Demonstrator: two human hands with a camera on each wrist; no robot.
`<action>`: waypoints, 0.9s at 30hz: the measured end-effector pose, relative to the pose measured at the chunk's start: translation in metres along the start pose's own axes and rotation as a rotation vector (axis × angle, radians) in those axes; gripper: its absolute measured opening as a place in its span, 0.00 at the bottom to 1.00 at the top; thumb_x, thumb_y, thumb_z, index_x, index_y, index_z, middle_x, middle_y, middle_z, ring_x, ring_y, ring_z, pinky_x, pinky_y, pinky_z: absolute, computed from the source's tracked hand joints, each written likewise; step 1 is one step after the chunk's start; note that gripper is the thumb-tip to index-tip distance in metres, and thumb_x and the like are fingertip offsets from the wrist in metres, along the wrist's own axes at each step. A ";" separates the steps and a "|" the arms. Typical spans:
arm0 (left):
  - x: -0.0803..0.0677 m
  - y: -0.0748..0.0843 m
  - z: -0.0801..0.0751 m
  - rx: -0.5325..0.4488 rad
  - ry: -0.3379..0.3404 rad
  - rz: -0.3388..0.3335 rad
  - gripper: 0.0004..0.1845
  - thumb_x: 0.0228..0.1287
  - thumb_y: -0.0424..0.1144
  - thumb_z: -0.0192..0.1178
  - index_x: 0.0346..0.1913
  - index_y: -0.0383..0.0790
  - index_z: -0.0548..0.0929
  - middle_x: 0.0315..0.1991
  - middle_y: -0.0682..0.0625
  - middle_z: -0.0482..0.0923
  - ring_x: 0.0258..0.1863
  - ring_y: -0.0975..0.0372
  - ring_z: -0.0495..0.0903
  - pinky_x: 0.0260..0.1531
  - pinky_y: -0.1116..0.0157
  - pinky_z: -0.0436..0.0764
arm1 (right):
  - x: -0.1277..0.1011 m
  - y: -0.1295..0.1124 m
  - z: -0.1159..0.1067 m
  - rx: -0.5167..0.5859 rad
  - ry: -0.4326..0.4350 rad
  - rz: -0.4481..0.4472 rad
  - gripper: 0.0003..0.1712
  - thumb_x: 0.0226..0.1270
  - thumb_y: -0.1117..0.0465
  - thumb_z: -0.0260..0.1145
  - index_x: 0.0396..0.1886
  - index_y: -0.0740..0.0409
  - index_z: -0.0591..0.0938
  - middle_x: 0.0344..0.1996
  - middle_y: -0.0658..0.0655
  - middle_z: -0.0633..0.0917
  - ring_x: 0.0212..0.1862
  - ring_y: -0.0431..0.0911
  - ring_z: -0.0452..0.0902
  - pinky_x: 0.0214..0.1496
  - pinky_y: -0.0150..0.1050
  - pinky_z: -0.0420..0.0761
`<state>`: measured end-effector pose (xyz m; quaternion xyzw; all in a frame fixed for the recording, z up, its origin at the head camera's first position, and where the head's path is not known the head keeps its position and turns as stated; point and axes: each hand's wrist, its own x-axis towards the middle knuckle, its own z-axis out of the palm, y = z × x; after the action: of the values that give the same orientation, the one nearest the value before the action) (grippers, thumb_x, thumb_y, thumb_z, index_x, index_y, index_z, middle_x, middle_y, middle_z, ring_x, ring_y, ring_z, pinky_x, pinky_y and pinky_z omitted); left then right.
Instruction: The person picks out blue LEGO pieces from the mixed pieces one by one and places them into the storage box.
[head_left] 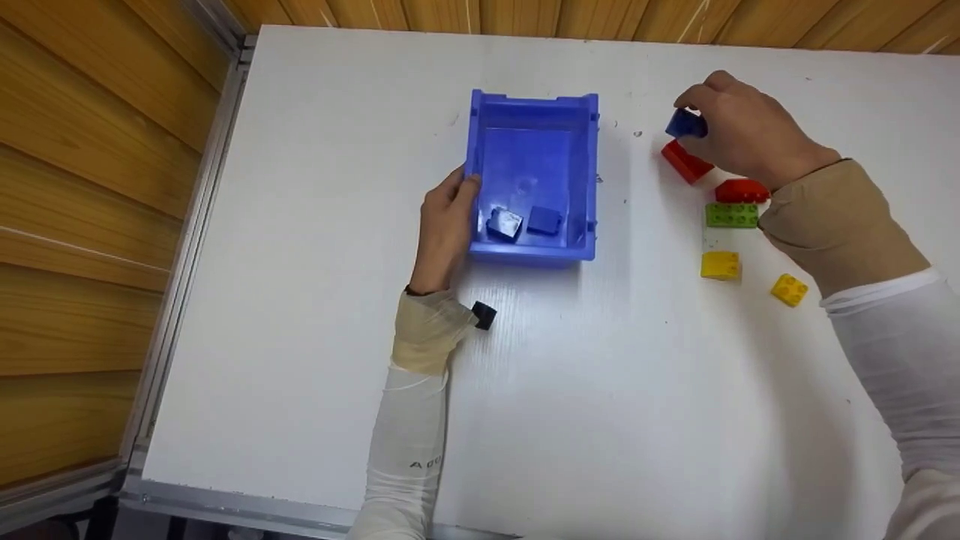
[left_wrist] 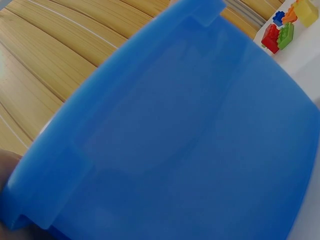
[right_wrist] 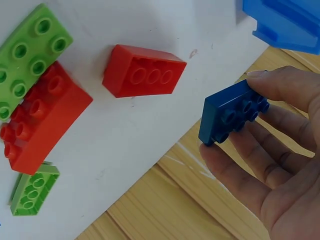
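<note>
My right hand (head_left: 754,127) pinches a dark blue toy brick (right_wrist: 231,114) between thumb and fingers, its studs turned toward the palm in the right wrist view. In the head view it is held at a red brick (head_left: 686,163) with hollow underside; the right wrist view shows them apart. On the left, my left hand (head_left: 444,229) grips the left wall of a blue plastic bin (head_left: 591,176), thumb over the rim. Inside the bin, near its front wall, lie a dark blue brick (head_left: 505,224) and another blue brick (head_left: 544,220).
Right of the bin lie another red brick (head_left: 741,190), a green brick (head_left: 732,215), a yellow brick (head_left: 720,265) and a second yellow brick (head_left: 790,290). A smaller green brick (right_wrist: 35,192) appears in the right wrist view. Wooden panels (head_left: 82,247) border the white table.
</note>
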<state>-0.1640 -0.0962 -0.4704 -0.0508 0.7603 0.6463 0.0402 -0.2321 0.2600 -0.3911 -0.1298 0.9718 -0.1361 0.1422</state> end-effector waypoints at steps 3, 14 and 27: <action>0.000 0.000 0.001 -0.002 0.002 -0.003 0.24 0.81 0.41 0.50 0.72 0.34 0.79 0.32 0.53 0.70 0.31 0.63 0.65 0.34 0.66 0.65 | 0.000 -0.004 0.000 -0.013 0.015 -0.023 0.31 0.71 0.73 0.68 0.71 0.75 0.72 0.61 0.77 0.71 0.60 0.75 0.72 0.63 0.67 0.75; 0.000 0.000 0.002 0.012 -0.004 0.023 0.24 0.80 0.41 0.50 0.70 0.33 0.80 0.38 0.45 0.78 0.40 0.61 0.72 0.43 0.65 0.70 | -0.001 -0.023 -0.005 -0.028 0.053 -0.079 0.31 0.70 0.72 0.71 0.70 0.75 0.74 0.61 0.77 0.72 0.61 0.74 0.73 0.64 0.66 0.74; 0.000 0.000 0.003 -0.013 -0.006 0.013 0.24 0.80 0.41 0.50 0.70 0.32 0.80 0.35 0.49 0.71 0.39 0.59 0.70 0.42 0.64 0.69 | -0.002 -0.046 -0.007 -0.044 0.106 -0.156 0.29 0.71 0.71 0.71 0.69 0.75 0.75 0.59 0.76 0.74 0.59 0.71 0.74 0.65 0.65 0.74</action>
<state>-0.1637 -0.0934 -0.4706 -0.0442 0.7562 0.6518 0.0380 -0.2223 0.2195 -0.3704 -0.2005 0.9677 -0.1322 0.0765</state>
